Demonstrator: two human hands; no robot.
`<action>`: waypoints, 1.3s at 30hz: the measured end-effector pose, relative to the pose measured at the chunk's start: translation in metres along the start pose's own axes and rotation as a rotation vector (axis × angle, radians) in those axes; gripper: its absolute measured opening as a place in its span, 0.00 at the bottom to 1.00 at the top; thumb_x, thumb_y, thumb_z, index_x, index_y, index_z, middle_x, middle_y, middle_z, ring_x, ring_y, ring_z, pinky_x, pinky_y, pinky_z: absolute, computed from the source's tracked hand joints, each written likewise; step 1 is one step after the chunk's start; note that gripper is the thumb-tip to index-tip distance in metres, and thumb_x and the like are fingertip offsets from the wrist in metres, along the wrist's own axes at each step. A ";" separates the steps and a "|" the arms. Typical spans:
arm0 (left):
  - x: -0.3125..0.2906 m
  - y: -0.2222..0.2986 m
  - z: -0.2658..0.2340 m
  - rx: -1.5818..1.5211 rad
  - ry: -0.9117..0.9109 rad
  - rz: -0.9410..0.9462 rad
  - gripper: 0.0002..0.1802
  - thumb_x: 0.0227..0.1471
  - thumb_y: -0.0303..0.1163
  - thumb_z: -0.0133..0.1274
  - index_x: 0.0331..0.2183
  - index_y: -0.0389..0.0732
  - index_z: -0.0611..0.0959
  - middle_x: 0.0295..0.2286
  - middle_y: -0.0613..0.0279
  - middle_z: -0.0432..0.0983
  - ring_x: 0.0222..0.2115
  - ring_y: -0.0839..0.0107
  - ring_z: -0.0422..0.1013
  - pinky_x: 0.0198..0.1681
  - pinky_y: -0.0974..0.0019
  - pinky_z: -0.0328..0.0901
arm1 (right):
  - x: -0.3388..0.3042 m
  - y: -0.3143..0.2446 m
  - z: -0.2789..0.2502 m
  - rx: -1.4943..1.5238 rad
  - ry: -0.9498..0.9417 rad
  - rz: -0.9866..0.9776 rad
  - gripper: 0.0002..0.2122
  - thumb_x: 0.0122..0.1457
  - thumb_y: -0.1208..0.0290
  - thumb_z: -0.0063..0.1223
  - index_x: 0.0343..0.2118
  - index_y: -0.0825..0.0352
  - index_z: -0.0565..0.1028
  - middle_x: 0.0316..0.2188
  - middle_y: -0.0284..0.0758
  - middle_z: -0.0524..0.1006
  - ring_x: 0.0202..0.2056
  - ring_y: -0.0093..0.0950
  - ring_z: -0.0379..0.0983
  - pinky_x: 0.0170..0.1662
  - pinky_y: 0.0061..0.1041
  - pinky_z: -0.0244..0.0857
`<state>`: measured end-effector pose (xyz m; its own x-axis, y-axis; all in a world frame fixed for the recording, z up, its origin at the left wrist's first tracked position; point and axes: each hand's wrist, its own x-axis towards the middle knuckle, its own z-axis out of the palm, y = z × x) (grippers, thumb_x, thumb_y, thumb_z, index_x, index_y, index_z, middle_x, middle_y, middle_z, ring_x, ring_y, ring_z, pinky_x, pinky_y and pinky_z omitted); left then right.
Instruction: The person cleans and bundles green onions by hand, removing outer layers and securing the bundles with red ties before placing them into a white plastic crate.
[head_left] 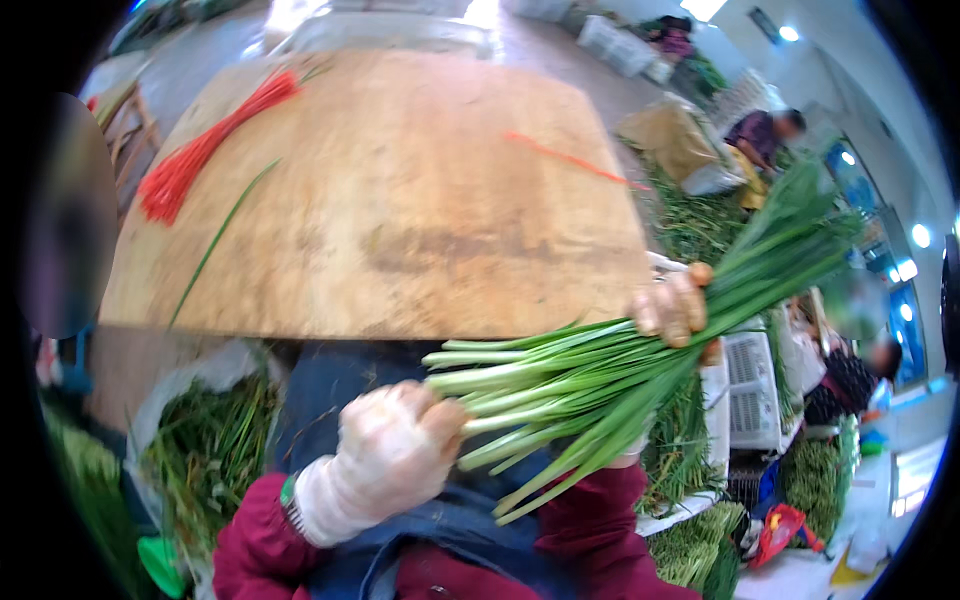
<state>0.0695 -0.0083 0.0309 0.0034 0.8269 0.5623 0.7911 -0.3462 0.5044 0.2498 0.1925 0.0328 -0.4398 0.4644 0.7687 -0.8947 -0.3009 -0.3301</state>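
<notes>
A thick bunch of garlic chives [590,378] slants across in front of me, pale stalk ends toward the left and green leaf tips toward the upper right. My right hand [675,308] is wrapped around the middle of the bunch, just off the table's near right corner. At the pale ends, my left hand [395,450], in a white glove with the fingertips bare, is closed with thumb and finger on a stalk. The palm side of my left hand is hidden. My lap and a blue apron lie below the bunch.
On the wooden table [400,190] lie a bundle of red ties [225,140], a single green leaf [225,240] and a loose red tie [570,157]. A bag of green trimmings [205,430] stands lower left. At right are white crates [752,390], heaped greens and other people.
</notes>
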 end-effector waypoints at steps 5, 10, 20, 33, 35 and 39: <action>-0.001 0.008 0.004 -0.482 -0.059 -0.238 0.07 0.35 0.22 0.58 0.22 0.37 0.76 0.15 0.57 0.71 0.15 0.69 0.69 0.18 0.71 0.62 | -0.015 0.000 0.002 0.024 0.078 -0.026 0.27 0.42 0.68 0.52 0.48 0.70 0.61 0.23 0.29 0.68 0.24 0.24 0.68 0.34 0.28 0.64; -0.017 -0.001 0.003 -0.458 -0.435 -0.635 0.07 0.37 0.29 0.58 0.22 0.37 0.79 0.18 0.53 0.74 0.19 0.63 0.72 0.22 0.69 0.65 | -0.036 0.007 0.007 0.028 0.111 -0.024 0.26 0.39 0.68 0.52 0.46 0.70 0.64 0.23 0.32 0.71 0.24 0.26 0.69 0.32 0.27 0.65; -0.016 -0.018 0.003 -0.280 -0.534 -0.887 0.07 0.39 0.30 0.56 0.22 0.35 0.80 0.14 0.52 0.72 0.15 0.67 0.70 0.20 0.69 0.64 | -0.057 0.014 0.015 -0.032 0.533 0.127 0.25 0.37 0.71 0.53 0.43 0.72 0.66 0.24 0.36 0.72 0.25 0.30 0.68 0.34 0.28 0.61; 0.053 -0.063 -0.004 0.061 -0.199 -0.351 0.05 0.41 0.27 0.54 0.20 0.36 0.78 0.16 0.57 0.70 0.18 0.63 0.69 0.20 0.66 0.62 | -0.077 -0.008 0.003 -0.092 0.816 0.258 0.26 0.37 0.73 0.55 0.44 0.75 0.64 0.27 0.38 0.74 0.27 0.31 0.70 0.34 0.30 0.61; 0.085 -0.052 0.015 0.017 -0.110 -0.084 0.03 0.38 0.25 0.55 0.22 0.37 0.78 0.22 0.57 0.71 0.23 0.62 0.69 0.23 0.67 0.63 | -0.080 -0.007 -0.001 -0.111 0.807 0.278 0.27 0.37 0.73 0.55 0.44 0.75 0.64 0.27 0.38 0.74 0.27 0.31 0.70 0.34 0.30 0.61; 0.158 -0.009 0.056 -0.168 -0.054 0.209 0.08 0.36 0.22 0.55 0.26 0.40 0.79 0.22 0.60 0.69 0.23 0.63 0.68 0.24 0.66 0.63 | -0.077 -0.004 -0.006 -0.128 0.788 0.328 0.28 0.36 0.72 0.56 0.43 0.77 0.63 0.25 0.39 0.72 0.27 0.32 0.70 0.31 0.29 0.66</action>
<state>0.0970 0.1503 0.0791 0.1924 0.7507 0.6320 0.6573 -0.5768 0.4851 0.2863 0.1629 -0.0285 -0.5610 0.8271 0.0353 -0.6940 -0.4466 -0.5647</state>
